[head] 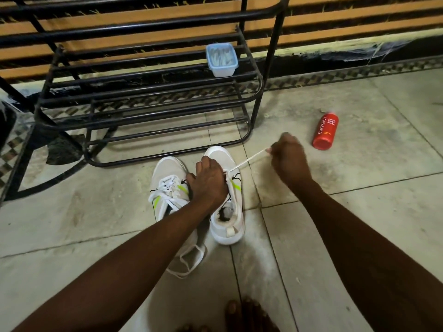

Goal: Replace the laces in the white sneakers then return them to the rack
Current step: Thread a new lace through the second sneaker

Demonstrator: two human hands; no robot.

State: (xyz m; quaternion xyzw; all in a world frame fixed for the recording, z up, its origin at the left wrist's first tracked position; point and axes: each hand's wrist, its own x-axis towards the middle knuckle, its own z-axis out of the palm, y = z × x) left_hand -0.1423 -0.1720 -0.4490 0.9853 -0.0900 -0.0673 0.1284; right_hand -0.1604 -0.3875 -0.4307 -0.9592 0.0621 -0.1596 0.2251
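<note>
The left sneaker [167, 180] and right sneaker [227, 227] stand side by side on the floor [359, 224], before the rack [143, 92]. A tub [221, 59] sits on a rack shelf behind them. The left hand [208, 185] grips the right sneaker; a lace [249, 160] runs rightward into the right hand [290, 156]. A bottle [325, 131] lies further right

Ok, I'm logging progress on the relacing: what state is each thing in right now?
laced sneaker: laced, untied, ends trailing on floor.
held sneaker: upright, gripped by left hand.
lace: taut, pinched by right hand.
red bottle: lying on its side.
container: upright on rack.
</note>
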